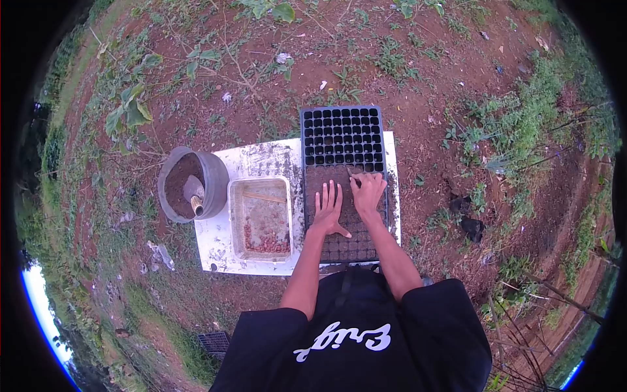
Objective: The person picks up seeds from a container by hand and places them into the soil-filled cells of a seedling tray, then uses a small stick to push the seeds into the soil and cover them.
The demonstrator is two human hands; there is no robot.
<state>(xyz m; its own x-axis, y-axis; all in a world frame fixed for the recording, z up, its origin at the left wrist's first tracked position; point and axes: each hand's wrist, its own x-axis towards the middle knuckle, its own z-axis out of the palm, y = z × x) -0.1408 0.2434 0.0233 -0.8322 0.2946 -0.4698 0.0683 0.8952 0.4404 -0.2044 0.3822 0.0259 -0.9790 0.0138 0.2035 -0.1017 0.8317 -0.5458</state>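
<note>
A black seedling tray (341, 107) lies lengthwise in front of me. Its far cells are bare, while dark soil (318, 178) fills the nearer ones. My left hand (328, 210) rests flat on the soil with its fingers spread and pointing away from me. Beside it, my right hand (369, 193) is closed in a pinch over the soil, near the border with the bare cells. A small thin tip seems to show at its fingertips, too small to name. The palm side of the right hand is hidden.
A white board (215, 245) lies under the tray. On it stands a shallow rectangular basin (260, 257) with reddish bits and a thin stick. To the left, a grey bucket (219, 183) holds soil and a trowel (194, 191). Weedy ground surrounds everything.
</note>
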